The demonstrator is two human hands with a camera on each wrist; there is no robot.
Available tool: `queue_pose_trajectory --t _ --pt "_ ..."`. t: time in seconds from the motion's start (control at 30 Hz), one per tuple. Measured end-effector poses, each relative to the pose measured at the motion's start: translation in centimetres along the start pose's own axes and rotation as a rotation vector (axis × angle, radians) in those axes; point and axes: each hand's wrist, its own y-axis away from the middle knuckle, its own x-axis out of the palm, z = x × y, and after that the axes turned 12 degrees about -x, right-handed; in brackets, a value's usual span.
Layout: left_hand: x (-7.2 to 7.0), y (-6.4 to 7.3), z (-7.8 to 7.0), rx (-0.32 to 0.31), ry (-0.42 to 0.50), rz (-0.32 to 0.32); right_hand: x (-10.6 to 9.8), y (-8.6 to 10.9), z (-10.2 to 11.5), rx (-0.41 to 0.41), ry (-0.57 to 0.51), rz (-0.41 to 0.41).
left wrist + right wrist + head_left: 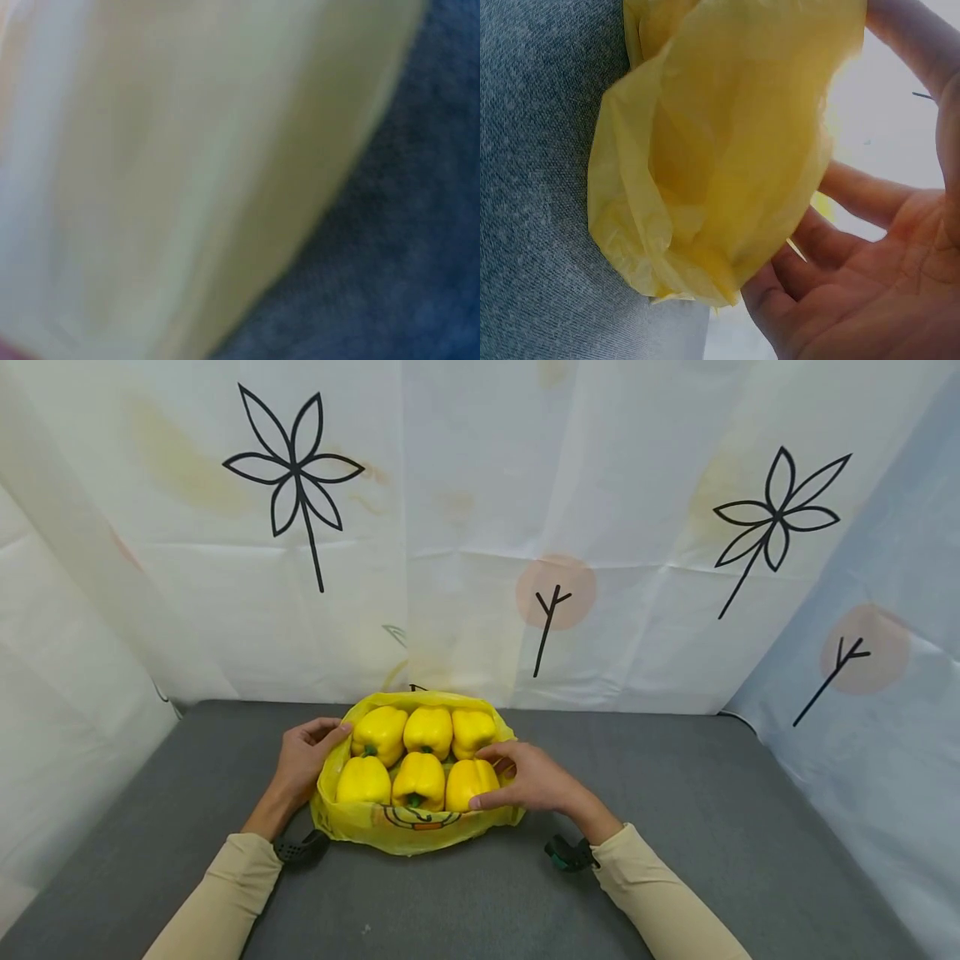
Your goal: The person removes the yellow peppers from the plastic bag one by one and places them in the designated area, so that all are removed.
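Observation:
A yellow plastic bag (408, 839) lies wide open on the grey table, with several yellow bell peppers (418, 781) in two rows inside. My left hand (303, 756) holds the bag's left rim, thumb and fingers at its edge. My right hand (532, 777) reaches over the right rim and grips the front right bell pepper (465, 783), thumb on its near side and fingers behind. In the right wrist view the bag's wall (727, 150) hides that pepper, with the right hand's fingers (870, 195) passing behind the rim. Blurred bag plastic (165, 165) fills much of the left wrist view.
The grey table (645, 760) runs back to a white curtain (465, 527) printed with plant drawings. More curtain (60, 693) hangs at the left side and the right side. Dark bands (570, 853) sit at both wrists.

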Motion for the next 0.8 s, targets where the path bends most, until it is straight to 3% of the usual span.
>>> queue_pose_trajectory --t 0.6,0.8 --pt "-0.06 -0.18 0.06 -0.012 0.008 -0.010 0.36 0.24 0.18 -0.037 0.031 0.042" --pt "-0.07 -0.19 0.09 -0.009 0.011 -0.004 0.60 0.29 0.02 -0.099 0.050 0.013"
